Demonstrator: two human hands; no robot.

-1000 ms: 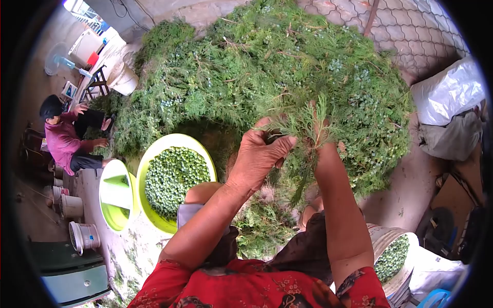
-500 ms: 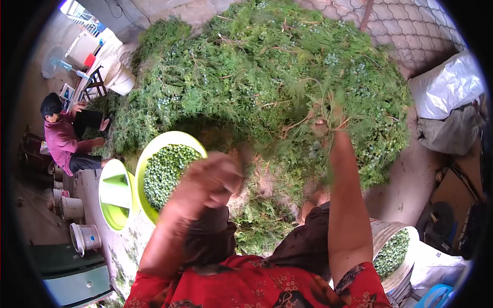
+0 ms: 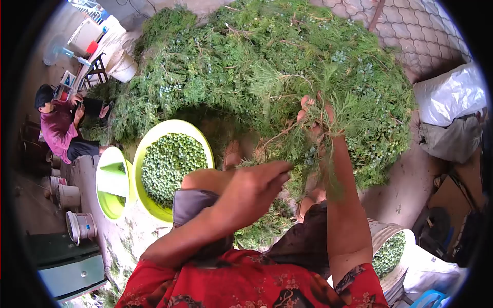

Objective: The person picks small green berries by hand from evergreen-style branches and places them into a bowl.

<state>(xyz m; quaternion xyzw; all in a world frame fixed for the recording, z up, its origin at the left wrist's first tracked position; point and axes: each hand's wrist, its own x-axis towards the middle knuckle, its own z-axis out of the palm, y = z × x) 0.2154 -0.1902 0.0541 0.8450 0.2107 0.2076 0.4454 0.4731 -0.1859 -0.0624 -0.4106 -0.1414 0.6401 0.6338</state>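
Note:
A leafy green branch (image 3: 287,131) with small bluish berries is held in my right hand (image 3: 317,115), whose fingers are closed around its stems, over the near side of a large heap of cut branches (image 3: 236,77). My left hand (image 3: 254,192) is just left of and below that branch, fingers curled, fingertips near its lower sprigs; what they hold, if anything, is too small to make out. Left of my left hand stands a yellow-green tub (image 3: 177,126) full of green berries (image 3: 172,167).
A second yellow-green tub (image 3: 108,208) stands beside the first. Berries also fill a white bucket (image 3: 405,262) at my right. A person in a purple top (image 3: 59,128) sits at the far left. Silvery sacks (image 3: 449,97) lie at the right; small buckets (image 3: 82,227) stand lower left.
My left hand has moved right from beside the tub towards the branch. My right hand still holds the branch, turned slightly. The other person's hands have come together.

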